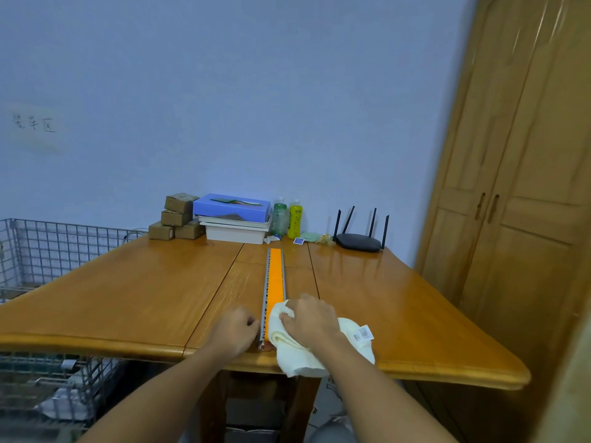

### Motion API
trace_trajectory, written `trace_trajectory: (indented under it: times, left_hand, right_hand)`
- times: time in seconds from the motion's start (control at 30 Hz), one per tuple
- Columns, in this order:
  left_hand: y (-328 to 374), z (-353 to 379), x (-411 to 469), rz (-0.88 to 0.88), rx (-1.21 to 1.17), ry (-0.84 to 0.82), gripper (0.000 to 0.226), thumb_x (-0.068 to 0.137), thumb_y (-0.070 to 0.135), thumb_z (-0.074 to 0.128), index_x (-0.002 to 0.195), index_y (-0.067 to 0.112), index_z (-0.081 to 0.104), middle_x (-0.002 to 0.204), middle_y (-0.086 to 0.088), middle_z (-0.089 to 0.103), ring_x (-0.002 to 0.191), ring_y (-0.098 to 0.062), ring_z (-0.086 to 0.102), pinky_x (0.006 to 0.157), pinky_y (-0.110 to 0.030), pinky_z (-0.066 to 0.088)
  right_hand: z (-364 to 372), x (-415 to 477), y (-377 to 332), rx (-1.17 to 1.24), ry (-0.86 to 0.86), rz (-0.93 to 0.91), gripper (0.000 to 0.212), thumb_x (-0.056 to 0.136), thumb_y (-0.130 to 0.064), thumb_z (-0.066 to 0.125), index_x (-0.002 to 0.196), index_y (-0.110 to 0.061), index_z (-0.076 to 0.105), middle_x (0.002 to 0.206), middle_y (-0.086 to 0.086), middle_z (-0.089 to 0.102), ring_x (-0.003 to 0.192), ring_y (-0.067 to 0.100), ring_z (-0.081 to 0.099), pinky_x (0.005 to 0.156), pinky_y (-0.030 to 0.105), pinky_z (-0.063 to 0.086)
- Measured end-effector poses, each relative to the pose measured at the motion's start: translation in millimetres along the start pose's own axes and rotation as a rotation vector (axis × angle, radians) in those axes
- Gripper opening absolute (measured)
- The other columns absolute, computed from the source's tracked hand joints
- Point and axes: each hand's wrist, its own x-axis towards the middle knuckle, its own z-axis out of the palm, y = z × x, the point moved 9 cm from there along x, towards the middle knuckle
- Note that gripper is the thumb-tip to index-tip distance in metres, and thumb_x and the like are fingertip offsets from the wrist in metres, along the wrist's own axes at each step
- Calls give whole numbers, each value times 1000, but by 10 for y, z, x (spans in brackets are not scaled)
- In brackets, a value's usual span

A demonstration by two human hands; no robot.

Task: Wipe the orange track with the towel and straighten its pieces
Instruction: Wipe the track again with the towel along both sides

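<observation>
The right hand (311,318) has its fingers curled into a bunched cream-white cloth towel (297,359), pressing it onto the near end of the long orange plastic track with grey side rails (276,276). The left hand (235,330) sits curled against the near left rail; whether it pinches the rail cannot be told. From both hands the track's long axis runs straight away across the glossy wooden desk (128,298), so the wipe likely calls for a forward push by the right hand.

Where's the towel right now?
In the head view, the towel sits at the near edge of the table, bunched under the right hand on the near end of the orange track, spilling to its right.
</observation>
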Motion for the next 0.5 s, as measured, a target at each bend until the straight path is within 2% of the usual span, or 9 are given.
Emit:
trace_trajectory:
  times: [0.2, 0.4, 0.5]
  left_hand:
    - [54, -6, -2, -6, 29, -6, 24, 101, 28, 56, 84, 20, 69, 83, -3, 70, 70, -11, 61, 60, -26, 47]
    - [77, 8, 64, -6, 24, -19, 21, 102, 28, 56, 88, 21, 70, 87, -2, 71, 83, -16, 69, 70, -30, 57]
    - [35, -23, 127, -29, 24, 5, 17, 102, 26, 57, 89, 24, 67, 86, 2, 69, 78, -10, 68, 65, -25, 56]
  right_hand:
    - [-43, -64, 124, -10, -23, 10, 42, 101, -47, 49, 135, -26, 64, 121, 3, 62, 106, 28, 63, 75, 34, 44]
    - [-51, -35, 250, 16, -15, 15, 40, 101, -45, 51, 134, -28, 65, 123, 1, 63, 105, 26, 63, 80, 36, 49]
    - [-52, 16, 316, 34, -6, 23, 40, 101, -46, 50, 133, -28, 66, 122, 0, 64, 105, 26, 63, 84, 37, 52]
